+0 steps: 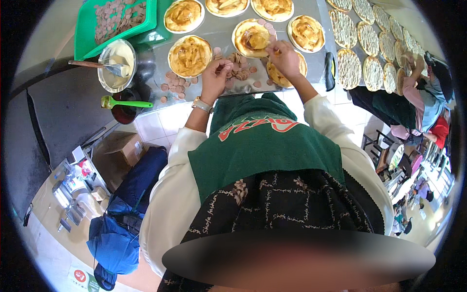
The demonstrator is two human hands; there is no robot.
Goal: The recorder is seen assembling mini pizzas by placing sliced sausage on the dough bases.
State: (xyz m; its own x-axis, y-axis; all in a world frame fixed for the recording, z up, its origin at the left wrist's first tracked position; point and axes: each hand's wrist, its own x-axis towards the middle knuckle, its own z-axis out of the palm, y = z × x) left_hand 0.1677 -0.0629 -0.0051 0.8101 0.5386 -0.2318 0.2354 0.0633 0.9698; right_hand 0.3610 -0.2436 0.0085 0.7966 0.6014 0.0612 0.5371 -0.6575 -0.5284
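Round dough bases spread with orange-brown sauce lie on a metal table. One sauced base [250,36] has a short row of thin pinkish sausage slices along its right rim. At that rim my right hand [286,59] is closed in a pinch on a sausage slice, its wrist passing over another sauced base [277,75]. My left hand [215,80] is closed too, fingertips together beside a loose pile of sausage slices [239,68]; what it pinches is too small to make out. More loose slices [174,83] are scattered left of it, below a sauced base [190,56].
A green tray [152,17] of sausage slices stands at the far left. Nearer are a bowl of pale cream [111,83] with a brush [114,68] and a dark pot [127,114] with a green-handled brush [131,103]. Cream-striped bases [349,68] lie right, near another person [421,92].
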